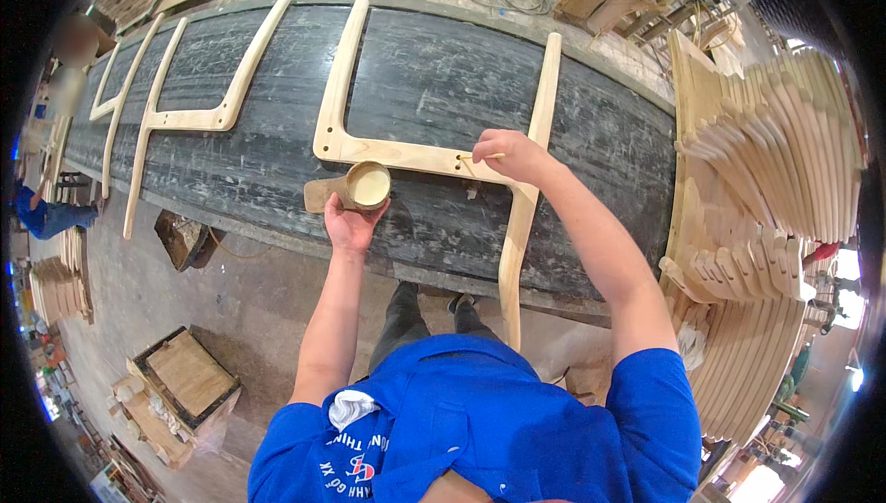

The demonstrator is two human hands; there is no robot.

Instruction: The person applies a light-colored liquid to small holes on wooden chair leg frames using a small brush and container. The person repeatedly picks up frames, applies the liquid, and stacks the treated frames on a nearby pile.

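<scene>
While the right hand (519,156) pinches a slender stick (482,157) by its upper end, fingertips closed on it, the left hand (353,225) grips a round cup (350,193) from its near side; the two hands are well apart. Pale cream liquid (372,185), probably glue, fills much of the cup, and a flat wooden handle (323,196) juts out to the left, above the left thumb.

Just left of the right fingertips, the stick's point meets a pair of small holes (458,162) in the crosspiece of a wooden chair frame (397,150); from where I stand I can't tell whether it has gone inside. I'd load the tip lightly, work it around each hole's wall rather than flood the middle, and wipe off any bead on the face. The cup would serve better brought nearer the right hand, held level, so drips have less bare wood to cross.

That frame lies flat beneath and between the hands on the black counter (434,88), one leg overhanging the near edge, so a careful forearm shouldn't knock it. Beyond the left hand, near the frame's corner, sit two more holes (327,137). Farther left lie similar frames (198,119); right of the right arm rise stacked curved wooden parts (775,157).
</scene>
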